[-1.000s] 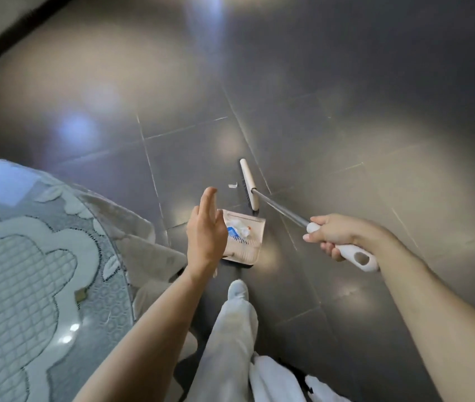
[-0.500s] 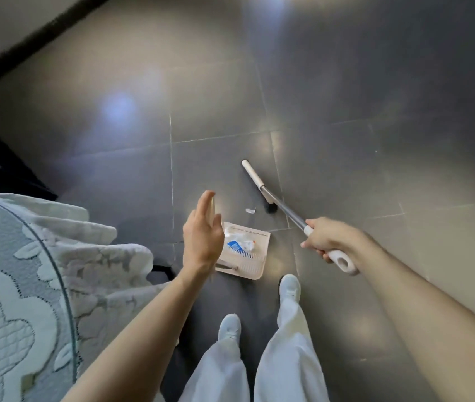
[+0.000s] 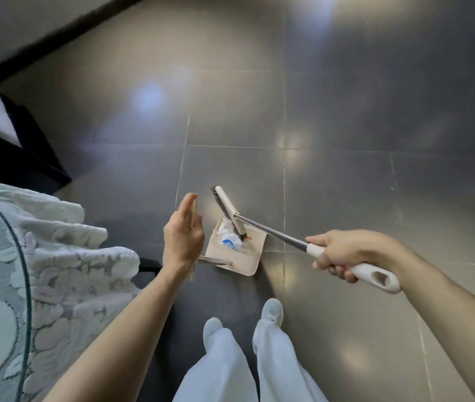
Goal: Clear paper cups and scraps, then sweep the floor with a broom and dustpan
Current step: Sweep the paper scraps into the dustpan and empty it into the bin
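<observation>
A beige dustpan [image 3: 247,261] lies on the dark tiled floor in front of my feet, holding white and blue paper scraps [image 3: 230,238]. My left hand [image 3: 182,236] holds the dustpan's thin upright handle [image 3: 192,274], with fingers stretched along it and the thumb hidden. My right hand [image 3: 346,250] grips the white end of the broom's grey metal shaft [image 3: 274,232]. The broom's head [image 3: 227,208] is tilted, its lower end resting among the scraps in the pan.
A round glass-topped table with a white lace cloth [image 3: 56,271] fills the left side, close to my left arm. Dark furniture [image 3: 27,146] stands at the far left by a black skirting line. My white shoes [image 3: 272,311] stand just behind the dustpan. Grey tiles spread ahead and right.
The broom head swept back from the floor beyond the pan into the dustpan, and the small white scrap that lay before the pan has gone. The view shifted right, showing less table.
</observation>
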`<state>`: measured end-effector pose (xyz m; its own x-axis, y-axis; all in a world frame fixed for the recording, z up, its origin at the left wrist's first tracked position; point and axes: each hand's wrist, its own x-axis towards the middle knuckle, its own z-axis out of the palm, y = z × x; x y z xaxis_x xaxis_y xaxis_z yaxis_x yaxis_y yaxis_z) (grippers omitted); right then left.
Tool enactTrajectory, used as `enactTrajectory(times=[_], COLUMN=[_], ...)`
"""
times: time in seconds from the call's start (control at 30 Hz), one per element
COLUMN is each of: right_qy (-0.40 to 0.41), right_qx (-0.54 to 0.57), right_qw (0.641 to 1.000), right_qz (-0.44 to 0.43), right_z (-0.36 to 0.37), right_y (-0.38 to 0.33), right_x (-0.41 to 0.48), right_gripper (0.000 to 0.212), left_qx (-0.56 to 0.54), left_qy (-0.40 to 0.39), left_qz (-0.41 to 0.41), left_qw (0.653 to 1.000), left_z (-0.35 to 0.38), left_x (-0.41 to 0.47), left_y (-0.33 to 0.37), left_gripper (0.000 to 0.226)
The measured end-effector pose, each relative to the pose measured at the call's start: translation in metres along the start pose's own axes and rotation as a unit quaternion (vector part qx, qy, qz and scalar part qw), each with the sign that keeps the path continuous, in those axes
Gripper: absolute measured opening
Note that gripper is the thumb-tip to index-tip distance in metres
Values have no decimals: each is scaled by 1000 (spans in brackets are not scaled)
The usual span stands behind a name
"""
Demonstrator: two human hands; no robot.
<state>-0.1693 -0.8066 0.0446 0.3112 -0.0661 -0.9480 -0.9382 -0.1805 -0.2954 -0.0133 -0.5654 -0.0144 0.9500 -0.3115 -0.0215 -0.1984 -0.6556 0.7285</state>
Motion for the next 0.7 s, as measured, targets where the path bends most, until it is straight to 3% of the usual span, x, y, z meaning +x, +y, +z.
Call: enactTrajectory(times=[0.37,0.7], right_qy=[34,8], right_qx=[-142,-214], right_qw=[987,970], right_qz=[-72,-114], right_z=[-54,-40], right_y=[-179,-395], right_x=[19,81], right_gripper=[69,69], left_qx=[-64,-77], left_qy=[171,215], left_qz=[-69,-119], left_qw=[981,966], left_z=[-37,-118], left_x=[112,259], left_y=[-14,-64], left_gripper=[43,45])
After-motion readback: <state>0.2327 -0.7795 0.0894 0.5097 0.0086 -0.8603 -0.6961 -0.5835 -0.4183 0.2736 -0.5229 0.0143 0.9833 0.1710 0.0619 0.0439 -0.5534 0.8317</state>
